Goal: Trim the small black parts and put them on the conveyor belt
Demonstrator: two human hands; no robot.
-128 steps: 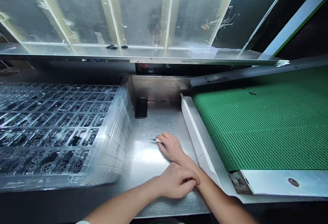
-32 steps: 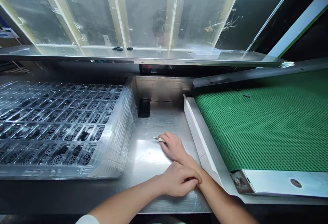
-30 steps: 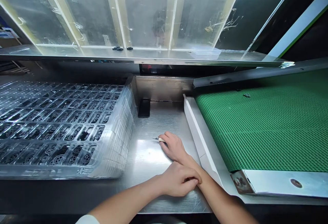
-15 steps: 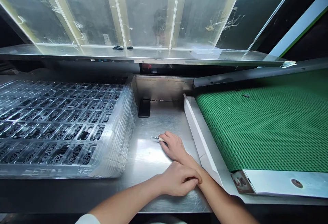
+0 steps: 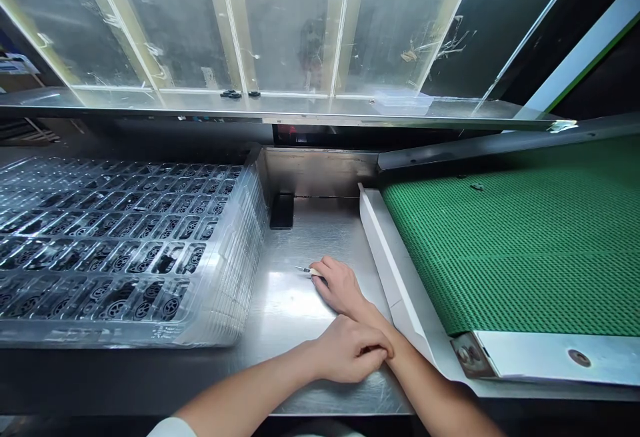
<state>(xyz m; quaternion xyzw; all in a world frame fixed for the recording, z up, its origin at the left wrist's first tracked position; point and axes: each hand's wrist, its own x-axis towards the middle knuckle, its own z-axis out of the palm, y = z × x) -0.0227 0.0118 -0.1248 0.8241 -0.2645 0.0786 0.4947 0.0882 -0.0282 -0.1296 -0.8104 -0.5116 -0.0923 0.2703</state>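
My right hand (image 5: 340, 287) rests on the bare metal worktop (image 5: 295, 330), its fingers closed round the pale handle of a craft knife (image 5: 315, 272). The knife's thin pointed blade sticks out to the left, low over the metal. Across my right forearm lies my left hand (image 5: 347, 350), with fingers curled over the arm and thumb folded in below. Most of the knife handle is hidden inside my right hand.
On the left stands a stack of clear plastic trays (image 5: 220, 290) with black wheel-like parts in the pockets. A black phone (image 5: 282, 211) lies further back. To the right, a green conveyor belt (image 5: 525, 250) carries a small dark piece (image 5: 477, 187). A metal shelf (image 5: 310, 109) spans overhead.
Both hands and the knife stay where they were. On the belt the small dark piece has shifted slightly left. At the far left edge, background items that were dark before now show.
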